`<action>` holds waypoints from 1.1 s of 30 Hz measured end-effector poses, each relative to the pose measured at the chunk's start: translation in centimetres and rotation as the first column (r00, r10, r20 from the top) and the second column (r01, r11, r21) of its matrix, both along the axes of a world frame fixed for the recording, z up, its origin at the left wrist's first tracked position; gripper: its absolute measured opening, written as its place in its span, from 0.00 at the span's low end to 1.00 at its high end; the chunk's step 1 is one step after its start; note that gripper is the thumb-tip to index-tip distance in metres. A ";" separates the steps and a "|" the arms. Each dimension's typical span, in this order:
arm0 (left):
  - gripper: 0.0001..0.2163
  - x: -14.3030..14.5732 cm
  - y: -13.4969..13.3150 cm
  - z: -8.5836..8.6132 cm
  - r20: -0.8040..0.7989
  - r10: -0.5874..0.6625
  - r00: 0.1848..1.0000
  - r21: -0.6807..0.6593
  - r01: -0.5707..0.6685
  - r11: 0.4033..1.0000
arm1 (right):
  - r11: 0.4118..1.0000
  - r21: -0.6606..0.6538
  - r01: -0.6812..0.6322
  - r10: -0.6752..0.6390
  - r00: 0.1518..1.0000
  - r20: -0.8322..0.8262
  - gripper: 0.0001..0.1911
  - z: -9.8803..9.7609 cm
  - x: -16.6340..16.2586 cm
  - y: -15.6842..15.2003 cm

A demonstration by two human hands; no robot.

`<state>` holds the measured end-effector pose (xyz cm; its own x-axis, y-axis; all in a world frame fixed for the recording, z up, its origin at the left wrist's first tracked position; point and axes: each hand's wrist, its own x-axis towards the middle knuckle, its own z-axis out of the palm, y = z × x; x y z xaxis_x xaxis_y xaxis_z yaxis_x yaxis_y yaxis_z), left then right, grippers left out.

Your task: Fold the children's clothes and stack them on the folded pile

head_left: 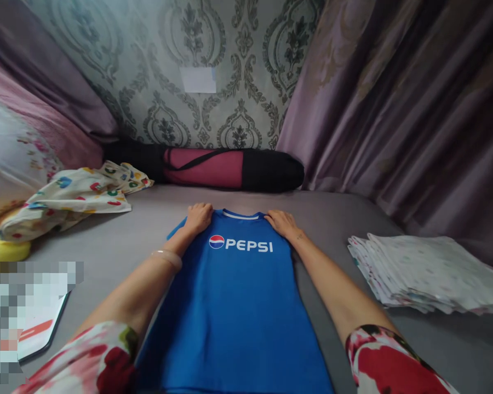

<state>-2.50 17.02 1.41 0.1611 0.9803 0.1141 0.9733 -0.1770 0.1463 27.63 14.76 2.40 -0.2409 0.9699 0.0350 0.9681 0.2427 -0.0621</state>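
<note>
A blue T-shirt with a PEPSI print and round logo lies front up on a grey bed sheet, its neckline at the far end. My left hand is closed on the shoulder left of the collar, and a bit of blue sleeve sticks out beside that wrist. At the other shoulder, my right hand has its fingers bent around the cloth edge. No sleeve shows on the right side. The fingertips of both hands are partly hidden. A pale bangle circles my left forearm.
A stack of folded pale cloths lies to the right. On the left are a crumpled patterned cloth, a yellow item and a partly blurred flat device. A maroon and black bag rests along the wall, with curtains at both sides.
</note>
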 end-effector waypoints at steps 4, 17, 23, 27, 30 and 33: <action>0.11 0.1 1.2 -0.2 0.039 0.010 0.999 -0.059 -0.008 0.998 | 0.998 -0.019 0.054 -0.056 0.993 -0.109 0.15 -0.8 -0.2 1.1; 0.16 0.7 2.8 -2.0 0.093 -0.106 0.990 0.062 0.100 0.993 | 0.993 -0.031 0.110 -0.114 0.970 -0.213 0.15 -1.0 -2.3 1.7; 0.14 3.5 0.7 0.4 -0.115 -0.005 0.993 0.153 0.023 0.988 | 0.970 -0.230 0.072 -0.141 0.943 -0.300 0.24 0.3 -1.7 2.7; 0.12 9.0 -0.7 1.3 0.055 -0.455 0.889 0.130 0.446 0.886 | 0.925 -0.379 0.030 -0.180 0.913 -0.367 0.34 2.0 0.0 4.0; 0.15 12.9 -1.5 -0.3 0.218 -0.630 0.746 0.125 0.618 0.776 | 0.910 -0.413 0.033 -0.206 0.901 -0.382 0.35 2.3 0.8 4.2; 0.18 14.5 -2.0 -2.5 0.214 -0.577 0.788 0.150 0.558 0.816 | 0.892 -0.451 0.031 -0.225 0.896 -0.382 0.35 2.3 1.5 4.0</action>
